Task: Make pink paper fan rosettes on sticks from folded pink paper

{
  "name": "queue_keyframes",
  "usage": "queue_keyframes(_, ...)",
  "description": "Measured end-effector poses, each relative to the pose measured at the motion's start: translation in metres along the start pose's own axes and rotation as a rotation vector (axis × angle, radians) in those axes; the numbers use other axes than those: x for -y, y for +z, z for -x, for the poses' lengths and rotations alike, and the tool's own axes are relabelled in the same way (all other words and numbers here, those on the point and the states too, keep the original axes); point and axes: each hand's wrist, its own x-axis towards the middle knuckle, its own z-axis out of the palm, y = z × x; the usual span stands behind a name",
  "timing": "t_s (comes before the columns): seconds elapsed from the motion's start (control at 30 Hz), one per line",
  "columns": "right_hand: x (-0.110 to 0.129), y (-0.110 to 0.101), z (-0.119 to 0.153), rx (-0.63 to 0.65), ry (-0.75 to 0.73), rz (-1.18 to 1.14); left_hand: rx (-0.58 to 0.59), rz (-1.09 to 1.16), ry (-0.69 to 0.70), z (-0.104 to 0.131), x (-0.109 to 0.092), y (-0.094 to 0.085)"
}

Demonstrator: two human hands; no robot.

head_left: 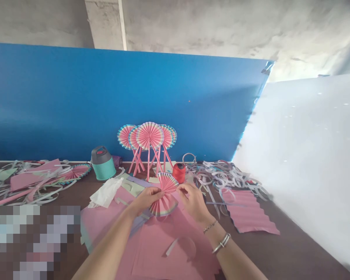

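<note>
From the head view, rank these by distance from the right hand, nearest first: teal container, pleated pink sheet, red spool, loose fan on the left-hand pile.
Nearest to the right hand:
1. Red spool, just beyond the fingers.
2. Pleated pink sheet, to its right.
3. Teal container, off to the left.
4. Loose fan, farther left.

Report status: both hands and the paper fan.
Left hand gripping pleated fan, partly spread. Right hand at its edge, fingertips pinched. Red spool close behind.
</note>
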Motion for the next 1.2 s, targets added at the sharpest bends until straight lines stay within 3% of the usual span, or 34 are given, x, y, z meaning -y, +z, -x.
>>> queue_keyframes(0.33, -0.001, 0.003, 0.001, 0.039, 0.017, -0.004, 0.07, -0.118, -0.015, 0.005, -0.005, -0.01)
queue_keyframes(0.53, 0.002, 0.004, 0.001, 0.014, 0.027, -0.023, -0.037, 0.107, -0.021, 0.0, 0.0, -0.004)
queue_keyframes(0.77, 0.002, 0.008, 0.003, -0.018, -0.065, -0.073, -0.127, 0.24, 0.028, -0.006, 0.005, -0.003)
queue_keyframes(1.2, 0.004, 0.009, 0.004, 0.019, -0.143, -0.05, -0.169, 0.392, 0.017, -0.005, 0.001, -0.001)
